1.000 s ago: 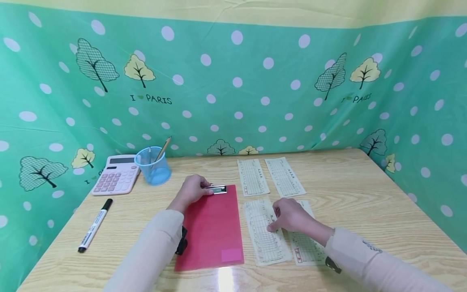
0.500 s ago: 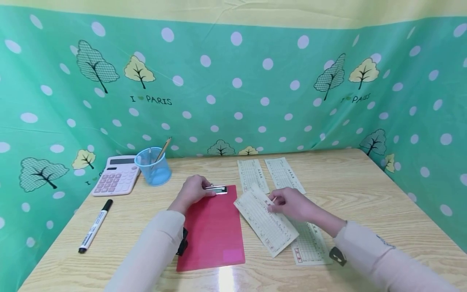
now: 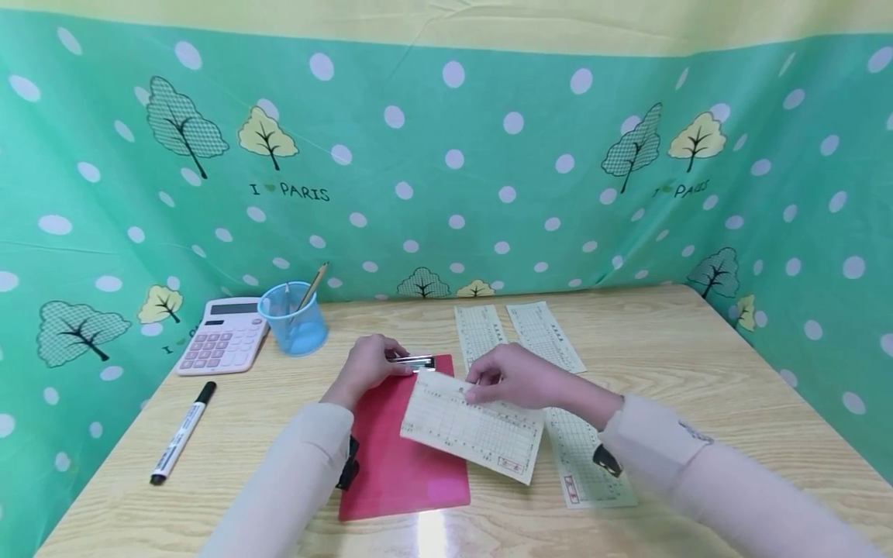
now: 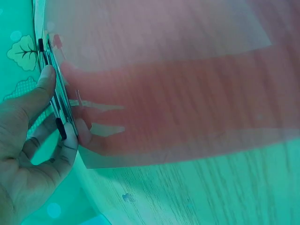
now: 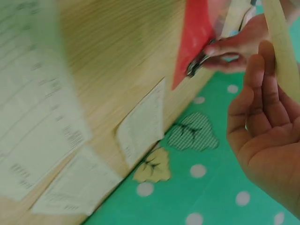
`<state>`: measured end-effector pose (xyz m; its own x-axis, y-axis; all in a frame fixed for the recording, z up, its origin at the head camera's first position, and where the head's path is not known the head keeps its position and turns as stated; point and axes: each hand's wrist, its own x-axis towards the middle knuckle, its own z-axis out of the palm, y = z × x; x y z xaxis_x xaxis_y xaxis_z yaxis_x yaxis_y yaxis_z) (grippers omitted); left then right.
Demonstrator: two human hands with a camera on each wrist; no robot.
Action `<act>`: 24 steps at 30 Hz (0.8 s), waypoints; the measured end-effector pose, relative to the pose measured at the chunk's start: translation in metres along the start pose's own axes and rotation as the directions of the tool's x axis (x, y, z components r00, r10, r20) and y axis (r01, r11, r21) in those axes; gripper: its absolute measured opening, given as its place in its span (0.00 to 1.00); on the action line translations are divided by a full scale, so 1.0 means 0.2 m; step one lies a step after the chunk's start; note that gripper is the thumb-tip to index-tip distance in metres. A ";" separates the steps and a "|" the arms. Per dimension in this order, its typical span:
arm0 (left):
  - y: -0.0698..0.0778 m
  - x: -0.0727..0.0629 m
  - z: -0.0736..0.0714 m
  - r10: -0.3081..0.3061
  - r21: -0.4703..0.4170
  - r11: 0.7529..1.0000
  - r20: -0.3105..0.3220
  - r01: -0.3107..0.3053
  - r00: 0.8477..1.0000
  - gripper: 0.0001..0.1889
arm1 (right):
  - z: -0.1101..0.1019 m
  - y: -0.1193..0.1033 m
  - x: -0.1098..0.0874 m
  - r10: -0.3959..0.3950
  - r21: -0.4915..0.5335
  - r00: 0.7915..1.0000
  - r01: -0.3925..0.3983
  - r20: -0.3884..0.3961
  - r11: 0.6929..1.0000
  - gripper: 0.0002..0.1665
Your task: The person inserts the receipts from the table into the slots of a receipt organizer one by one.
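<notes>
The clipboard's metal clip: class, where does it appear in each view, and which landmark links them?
Head: metal clip, below and slightly left of centre.
Left wrist: metal clip, left side.
Right wrist: metal clip, upper part, right of centre.
Shared landmark: the left grip, holding it.

Brightly and evenly lit in the head view, with soft shading beneath the cream rectangular printed paper slip (image 3: 474, 428) upon the flat red clipboard (image 3: 391, 461). Burned out to a white streak near the bottom of the frame on the pale wood-grained counter (image 3: 663, 364). Clear in broad lettering on the green polka-dotted fabric curtain (image 3: 432, 178). Tinted blue-green and hazed in the left wrist view. Dimmer in the right wrist view, with blur over the large pale printed paper sheet (image 5: 37, 103).
</notes>
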<state>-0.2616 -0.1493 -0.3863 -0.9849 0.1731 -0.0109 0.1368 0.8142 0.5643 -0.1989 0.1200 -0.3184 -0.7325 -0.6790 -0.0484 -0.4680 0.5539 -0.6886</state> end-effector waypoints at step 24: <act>0.00 0.01 0.00 0.003 0.012 1.000 0.039 -0.004 0.999 0.15 | 0.33 -0.11 0.34 0.081 -0.302 0.988 -0.038 0.132 0.953 0.10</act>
<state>-0.2646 -0.1490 -0.3877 -0.9795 0.1972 -0.0412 0.1418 0.8201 0.5544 -0.2064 0.0293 -0.3553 -0.6966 -0.6893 -0.1988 -0.5673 0.6990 -0.4355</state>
